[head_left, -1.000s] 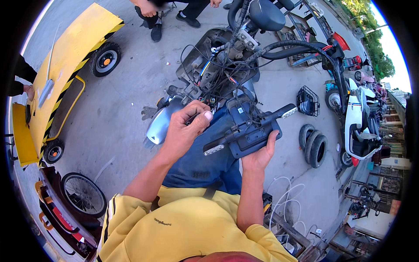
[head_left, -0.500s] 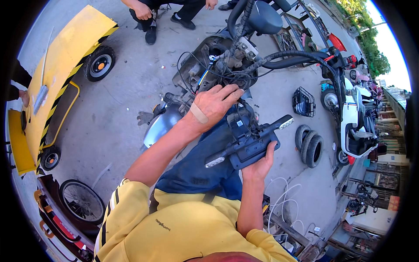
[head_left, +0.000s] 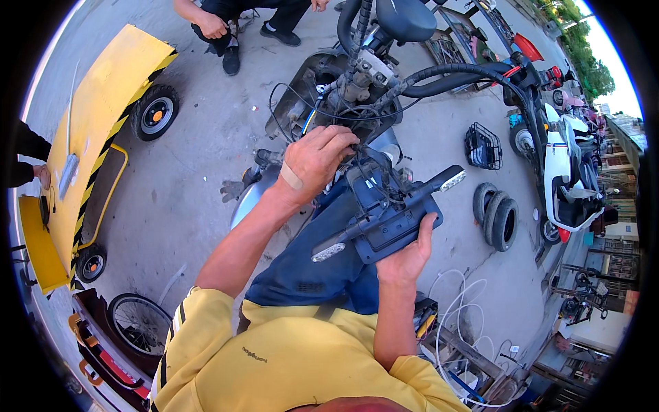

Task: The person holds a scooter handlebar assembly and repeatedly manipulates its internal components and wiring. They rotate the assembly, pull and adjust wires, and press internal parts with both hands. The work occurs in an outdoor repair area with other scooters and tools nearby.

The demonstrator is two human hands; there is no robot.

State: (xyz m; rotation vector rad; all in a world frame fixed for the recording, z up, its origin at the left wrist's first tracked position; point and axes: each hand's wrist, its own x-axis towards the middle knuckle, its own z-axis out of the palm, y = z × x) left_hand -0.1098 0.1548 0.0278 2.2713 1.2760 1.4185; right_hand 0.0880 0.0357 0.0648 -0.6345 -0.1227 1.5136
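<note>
The dark tail-light bracket [head_left: 384, 216] is already off its mount, gripped underneath by the right hand [head_left: 405, 257]. The left hand [head_left: 319, 161] is closed among the scooter wiring [head_left: 357, 103]; wires appear still attached, so disconnection looks unfinished.

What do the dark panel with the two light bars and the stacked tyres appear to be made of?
Dark scooter panel with two light bars: likely moulded plastic, matte blue-black, held in the right hand. Stacked tyres: black rubber, dull, treaded look.
</note>
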